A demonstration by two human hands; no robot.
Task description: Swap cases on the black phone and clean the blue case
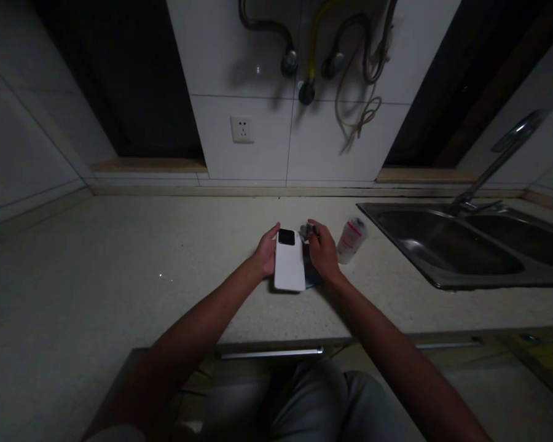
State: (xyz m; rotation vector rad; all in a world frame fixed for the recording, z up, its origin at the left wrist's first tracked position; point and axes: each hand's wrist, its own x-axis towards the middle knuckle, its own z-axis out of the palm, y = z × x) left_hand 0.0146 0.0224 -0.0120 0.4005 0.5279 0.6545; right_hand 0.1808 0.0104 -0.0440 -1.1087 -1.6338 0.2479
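A white smartphone (290,264) is tilted up off the counter with its back and black camera block facing me. My left hand (266,253) is closed on the phone's left edge. Just right of the phone, my right hand (321,247) is closed in a pinch on a small greyish thing (305,231), too dim to name. Under that hand lies a dark flat object (311,274), partly hidden by the phone and the hand. A clear plastic cup (351,240) with pink-and-red print stands near my right hand.
The pale countertop (203,258) runs along a tiled wall. A double steel sink (435,245) with a tall faucet (493,161) is at the right. Pipes and valves (306,92), a tied cord (363,120) and a socket (242,129) are on the wall. A drawer handle (271,353) runs below the counter's front edge.
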